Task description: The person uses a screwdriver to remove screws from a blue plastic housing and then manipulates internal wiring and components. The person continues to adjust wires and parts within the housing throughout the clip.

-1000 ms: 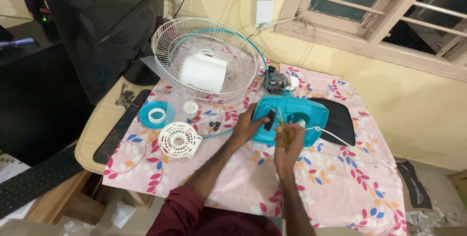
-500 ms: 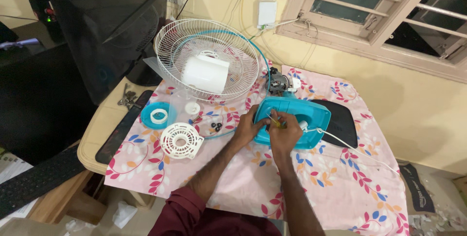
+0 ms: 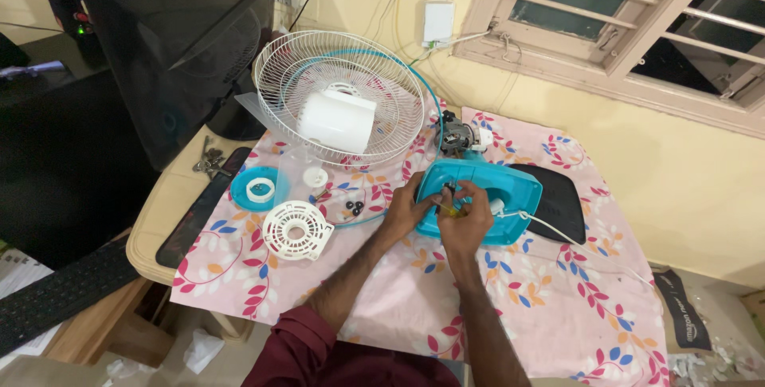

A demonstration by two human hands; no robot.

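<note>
Two bare hands meet over a turquoise plastic fan base [image 3: 510, 196] that lies on the bench, which is covered by a pink cloth with a floral print [image 3: 398, 307]. Maroon sleeves show at the near edge. The left hand [image 3: 406, 210] lies against the near-left edge of the base, its fingers curled on the rim and steadying it. The right hand [image 3: 466, 220] is clenched around a small tool with a yellow-green handle [image 3: 451, 212], pressed down onto the top of the base; the tip is hidden by the fingers. A white cord [image 3: 558, 231] runs from the base off to the right, and a flat black pad [image 3: 562, 200] sits under the base's far-right side.

Left of the hands lie a round white slotted plastic cover [image 3: 296, 230], a few small black knobs [image 3: 353, 208], and a shallow turquoise disc holding a white ring [image 3: 256, 189]. Farther back stands a white wire fan guard [image 3: 343, 96] with a white cylindrical motor housing [image 3: 337, 121] resting in it, and beside it a small dark motor assembly [image 3: 458, 136]. A dark monitor [image 3: 183, 44] rises at the far left.
</note>
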